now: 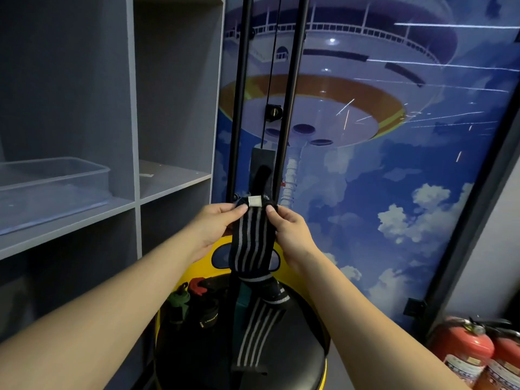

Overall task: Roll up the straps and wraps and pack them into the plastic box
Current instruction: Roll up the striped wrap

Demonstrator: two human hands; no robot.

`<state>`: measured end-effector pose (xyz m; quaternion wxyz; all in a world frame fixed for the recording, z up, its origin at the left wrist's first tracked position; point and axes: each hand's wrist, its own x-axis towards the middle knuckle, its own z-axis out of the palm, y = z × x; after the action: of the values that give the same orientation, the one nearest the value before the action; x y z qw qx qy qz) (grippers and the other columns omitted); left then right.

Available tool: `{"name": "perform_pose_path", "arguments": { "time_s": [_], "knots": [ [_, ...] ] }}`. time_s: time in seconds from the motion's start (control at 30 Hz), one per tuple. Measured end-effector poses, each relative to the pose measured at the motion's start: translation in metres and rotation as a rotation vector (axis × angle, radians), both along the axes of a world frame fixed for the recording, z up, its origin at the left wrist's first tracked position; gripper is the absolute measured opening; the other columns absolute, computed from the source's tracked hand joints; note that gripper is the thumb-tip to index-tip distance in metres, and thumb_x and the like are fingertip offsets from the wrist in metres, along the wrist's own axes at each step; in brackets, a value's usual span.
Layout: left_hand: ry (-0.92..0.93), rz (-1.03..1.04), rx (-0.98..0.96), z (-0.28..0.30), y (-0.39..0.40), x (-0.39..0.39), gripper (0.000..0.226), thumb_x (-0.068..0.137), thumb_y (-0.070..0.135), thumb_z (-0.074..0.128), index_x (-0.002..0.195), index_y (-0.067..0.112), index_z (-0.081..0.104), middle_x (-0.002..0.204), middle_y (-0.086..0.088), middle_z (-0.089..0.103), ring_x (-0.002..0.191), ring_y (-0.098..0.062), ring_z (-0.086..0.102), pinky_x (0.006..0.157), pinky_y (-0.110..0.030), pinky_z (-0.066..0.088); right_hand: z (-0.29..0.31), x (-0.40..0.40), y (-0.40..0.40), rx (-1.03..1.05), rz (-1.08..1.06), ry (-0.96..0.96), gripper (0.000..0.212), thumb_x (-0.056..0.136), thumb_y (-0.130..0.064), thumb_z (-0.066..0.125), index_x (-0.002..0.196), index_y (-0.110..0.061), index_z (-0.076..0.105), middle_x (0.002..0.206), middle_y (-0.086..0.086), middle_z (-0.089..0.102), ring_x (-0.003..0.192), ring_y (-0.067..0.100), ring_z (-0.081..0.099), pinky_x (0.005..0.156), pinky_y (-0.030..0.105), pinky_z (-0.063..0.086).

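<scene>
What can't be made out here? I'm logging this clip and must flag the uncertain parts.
- Head view, striped wrap: its lower end blends into the dark stool seat; length unclear.
- White tag: print too small.
- Left hand and right hand: fingers curl behind the wrap.
- Plastic box: left side cut off by the frame edge.
- Other straps: dark, tangled; number uncertain.

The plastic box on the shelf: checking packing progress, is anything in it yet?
Empty: through the plastic box's clear walls only the bare shelf shows, no lid on.

Plastic box (53, 178) on left shelf (67, 220) — extinguishers (475, 353) far right, below.
</scene>
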<state>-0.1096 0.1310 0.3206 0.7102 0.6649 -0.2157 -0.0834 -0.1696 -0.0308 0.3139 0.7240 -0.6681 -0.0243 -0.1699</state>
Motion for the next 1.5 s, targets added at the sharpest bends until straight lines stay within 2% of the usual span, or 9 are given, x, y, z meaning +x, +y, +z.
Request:
{"name": "perform_pose_path", "arguments": {
  "time_s": [0.17, 0.33, 0.43, 0.63, 0.73, 0.87, 1.07, 1.37, 1.5],
  "knots": [
    [0.108, -0.011, -0.113, -0.009, -0.002, 0.003, 0.023, 0.097, 0.018, 0.065, 0.116, 0.008, 0.073, 0.102, -0.009, 0.078, 0.088, -0.019, 0.074, 0.077, -0.027, 0.058, -0.005, 0.001, -0.002, -0.079, -0.064, 0.017, 0.024, 0.102, -0.029, 0.058, 0.111, -0.012, 0.073, 0.103, 0.004, 0.077, 0.098, 0.019, 0.073, 0.089, 0.035, 0.058],
    [0.198, 0.07, -0.21, -0.021, -0.006, 0.008, 0.027, 0.095, 0.017, 0.068, 0.12, 0.008, 0.072, 0.106, -0.013, 0.077, 0.093, -0.025, 0.073, 0.091, -0.042, 0.056, -0.017, 0.005, -0.007, -0.208, -0.132, 0.025, 0.022, 0.096, -0.031, 0.067, 0.111, -0.016, 0.07, 0.102, 0.003, 0.075, 0.098, 0.02, 0.072, 0.086, 0.039, 0.06],
    [0.222, 0.113, -0.261, -0.019, -0.006, 0.012, 0.024, 0.095, 0.017, 0.068, 0.117, 0.01, 0.072, 0.1, -0.01, 0.077, 0.085, -0.022, 0.073, 0.084, -0.038, 0.056, -0.031, 0.007, -0.01, -0.359, -0.196, 0.068, 0.026, 0.088, -0.035, 0.075, 0.109, -0.025, 0.064, 0.096, -0.002, 0.068, 0.091, 0.017, 0.068, 0.088, 0.041, 0.058],
    [0.214, 0.116, -0.258, -0.008, -0.005, 0.023, 0.019, 0.095, 0.017, 0.067, 0.113, 0.013, 0.073, 0.094, -0.005, 0.077, 0.079, -0.016, 0.074, 0.071, -0.032, 0.059, -0.048, -0.003, -0.007, -0.688, -0.295, 0.039, 0.034, 0.081, -0.039, 0.081, 0.086, -0.024, 0.052, 0.077, -0.005, 0.058, 0.066, 0.01, 0.054, 0.058, 0.014, 0.04],
    [0.2, 0.127, -0.247, -0.005, -0.007, 0.027, 0.019, 0.095, 0.018, 0.068, 0.113, 0.013, 0.073, 0.096, -0.005, 0.078, 0.082, -0.017, 0.074, 0.075, -0.034, 0.058, -0.049, -0.007, -0.003, -0.862, -0.312, -0.074, 0.022, 0.086, -0.044, 0.075, 0.08, -0.029, 0.06, 0.078, -0.009, 0.064, 0.071, 0.003, 0.059, 0.059, 0.01, 0.041],
    [0.207, 0.155, -0.246, -0.002, -0.008, 0.032, 0.019, 0.094, 0.018, 0.069, 0.112, 0.013, 0.073, 0.098, -0.006, 0.078, 0.086, -0.019, 0.074, 0.076, -0.034, 0.057, -0.055, -0.008, -0.004, -1.034, -0.09, -0.193, 0.021, 0.097, -0.041, 0.062, 0.1, -0.026, 0.076, 0.096, -0.012, 0.068, 0.087, 0.004, 0.062, 0.077, 0.027, 0.052],
    [0.196, 0.222, -0.256, -0.001, -0.006, 0.037, 0.026, 0.094, 0.017, 0.069, 0.119, 0.009, 0.071, 0.105, -0.011, 0.076, 0.093, -0.024, 0.074, 0.084, -0.04, 0.059, -0.062, -0.01, -0.008, -1.276, 0.001, -0.215, 0.023, 0.092, -0.039, 0.066, 0.109, -0.025, 0.074, 0.11, -0.011, 0.07, 0.104, 0.009, 0.057, 0.089, 0.026, 0.043],
    [0.179, 0.226, -0.265, -0.001, -0.006, 0.041, 0.025, 0.095, 0.017, 0.067, 0.119, 0.01, 0.07, 0.096, -0.005, 0.077, 0.083, -0.016, 0.074, 0.07, -0.032, 0.058, -0.065, -0.009, 0.001, -1.496, 0.074, -0.19, 0.036, 0.094, -0.053, 0.059, 0.097, -0.022, 0.077, 0.079, -0.003, 0.073, 0.069, 0.014, 0.062, 0.066, 0.035, 0.052],
    [0.18, 0.233, -0.271, 0.001, -0.003, 0.044, 0.021, 0.096, 0.017, 0.067, 0.116, 0.013, 0.07, 0.093, -0.002, 0.076, 0.079, -0.012, 0.074, 0.063, -0.028, 0.056, -0.072, -0.009, -0.004, -1.364, 0.176, -0.033, 0.037, 0.098, -0.041, 0.06, 0.128, -0.02, 0.064, 0.083, -0.002, 0.076, 0.064, 0.003, 0.066, 0.077, 0.032, 0.056]
  ]
}}
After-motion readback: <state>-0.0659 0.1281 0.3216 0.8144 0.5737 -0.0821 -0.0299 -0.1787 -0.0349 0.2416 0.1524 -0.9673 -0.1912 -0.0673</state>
